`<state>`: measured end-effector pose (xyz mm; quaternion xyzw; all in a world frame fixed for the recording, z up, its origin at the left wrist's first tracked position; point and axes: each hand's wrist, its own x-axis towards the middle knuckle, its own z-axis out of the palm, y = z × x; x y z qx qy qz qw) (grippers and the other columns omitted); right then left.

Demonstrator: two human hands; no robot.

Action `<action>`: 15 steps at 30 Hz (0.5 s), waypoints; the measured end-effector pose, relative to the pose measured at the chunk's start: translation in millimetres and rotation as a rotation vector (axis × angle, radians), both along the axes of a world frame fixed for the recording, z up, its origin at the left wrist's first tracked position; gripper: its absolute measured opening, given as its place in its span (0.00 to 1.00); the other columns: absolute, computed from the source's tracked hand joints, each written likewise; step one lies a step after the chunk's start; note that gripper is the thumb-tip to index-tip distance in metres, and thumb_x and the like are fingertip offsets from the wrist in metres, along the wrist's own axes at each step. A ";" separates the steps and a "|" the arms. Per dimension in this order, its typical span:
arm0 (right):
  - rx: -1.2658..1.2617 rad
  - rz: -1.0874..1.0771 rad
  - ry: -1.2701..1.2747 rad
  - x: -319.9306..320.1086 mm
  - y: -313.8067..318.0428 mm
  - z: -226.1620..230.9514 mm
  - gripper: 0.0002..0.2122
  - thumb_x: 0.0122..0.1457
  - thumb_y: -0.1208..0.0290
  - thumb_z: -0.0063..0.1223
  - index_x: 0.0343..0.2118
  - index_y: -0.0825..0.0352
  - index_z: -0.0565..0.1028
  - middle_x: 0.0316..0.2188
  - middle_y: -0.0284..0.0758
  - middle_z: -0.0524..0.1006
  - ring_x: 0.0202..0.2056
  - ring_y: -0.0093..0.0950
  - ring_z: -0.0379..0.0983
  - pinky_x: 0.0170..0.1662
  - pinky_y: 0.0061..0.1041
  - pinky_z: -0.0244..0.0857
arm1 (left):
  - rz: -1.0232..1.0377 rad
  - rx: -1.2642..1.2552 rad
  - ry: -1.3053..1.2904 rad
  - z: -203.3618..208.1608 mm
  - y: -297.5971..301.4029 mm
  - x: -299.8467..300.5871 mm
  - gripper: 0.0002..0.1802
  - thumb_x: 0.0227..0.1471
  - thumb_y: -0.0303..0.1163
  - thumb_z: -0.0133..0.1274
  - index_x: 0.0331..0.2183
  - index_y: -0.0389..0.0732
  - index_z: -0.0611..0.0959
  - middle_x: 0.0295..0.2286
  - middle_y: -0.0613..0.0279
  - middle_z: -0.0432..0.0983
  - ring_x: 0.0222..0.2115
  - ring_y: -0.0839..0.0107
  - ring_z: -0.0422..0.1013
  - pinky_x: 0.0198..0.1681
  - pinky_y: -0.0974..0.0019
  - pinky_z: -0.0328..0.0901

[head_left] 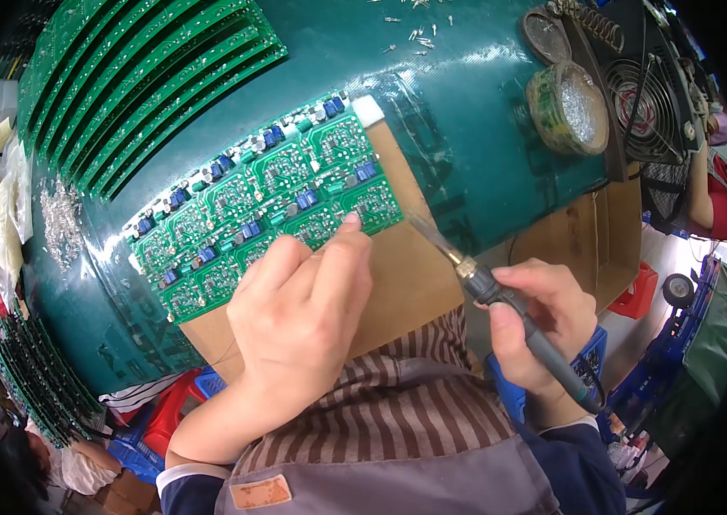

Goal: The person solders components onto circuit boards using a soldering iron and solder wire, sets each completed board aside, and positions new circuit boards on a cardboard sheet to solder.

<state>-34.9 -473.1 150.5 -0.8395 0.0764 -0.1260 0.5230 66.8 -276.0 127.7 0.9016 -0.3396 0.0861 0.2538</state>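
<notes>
A green circuit board panel (243,230) with blue parts and small components lies on a sheet of brown cardboard (402,283) in front of me. My left hand (299,300) rests over the panel's near right part, fingers bent, index fingertip down at the board. Anything pinched beneath those fingers is hidden. In my right hand (544,318) is a soldering iron (514,302), gripped by its dark handle between thumb and fingers. Its tip points up and left, just off the panel's right edge, apart from the board.
Several green boards (153,81) stand in a row at the far left. Small metal parts (61,225) lie in a pile at left, with more (421,39) at the back. A taped round container (568,107), a coiled iron holder (601,27) and a fan (641,96) stand at right.
</notes>
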 end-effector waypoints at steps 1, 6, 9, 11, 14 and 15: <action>-0.039 0.077 -0.004 1.8 -3.4 -1.0 0.15 0.48 0.80 0.61 0.41 0.73 0.77 0.25 0.41 0.80 0.23 0.27 0.77 0.29 0.21 0.70 | 0.006 -0.011 0.070 0.8 1.2 0.6 0.10 0.42 0.23 0.64 0.31 0.42 0.82 0.16 0.70 0.69 0.18 0.73 0.62 0.19 0.69 0.58; -0.038 0.086 -0.008 5.5 -0.9 -5.0 0.13 0.46 0.79 0.63 0.37 0.73 0.78 0.23 0.40 0.80 0.23 0.26 0.77 0.28 0.20 0.69 | 0.021 -0.093 0.171 2.8 3.9 3.0 0.11 0.43 0.22 0.64 0.33 0.41 0.82 0.17 0.68 0.72 0.18 0.72 0.64 0.20 0.68 0.61; -0.066 0.106 -0.009 7.7 -1.4 -6.0 0.12 0.46 0.79 0.63 0.36 0.73 0.78 0.23 0.39 0.80 0.23 0.26 0.77 0.28 0.20 0.69 | 0.040 -0.136 0.227 1.3 3.4 3.7 0.12 0.42 0.21 0.64 0.33 0.40 0.83 0.18 0.67 0.74 0.19 0.71 0.64 0.21 0.68 0.61; -0.051 0.086 -0.020 8.5 0.2 -8.2 0.12 0.46 0.79 0.63 0.36 0.73 0.78 0.23 0.39 0.80 0.23 0.26 0.77 0.28 0.20 0.69 | 0.052 -0.163 0.253 0.1 2.9 4.7 0.12 0.42 0.21 0.64 0.33 0.40 0.83 0.18 0.67 0.74 0.19 0.71 0.65 0.21 0.68 0.62; -0.034 0.071 -0.010 9.2 2.7 -7.2 0.12 0.47 0.79 0.63 0.37 0.73 0.78 0.24 0.39 0.80 0.23 0.26 0.78 0.28 0.20 0.70 | 0.025 -0.180 0.181 -2.2 3.2 5.5 0.11 0.42 0.21 0.64 0.33 0.40 0.83 0.18 0.67 0.74 0.19 0.71 0.64 0.21 0.68 0.62; -0.033 0.072 -0.009 8.6 3.1 -7.6 0.12 0.47 0.79 0.63 0.37 0.73 0.78 0.24 0.39 0.80 0.23 0.26 0.78 0.28 0.20 0.70 | 0.012 -0.155 0.162 -2.2 3.1 5.0 0.12 0.41 0.20 0.64 0.32 0.40 0.83 0.18 0.67 0.73 0.18 0.71 0.64 0.20 0.68 0.61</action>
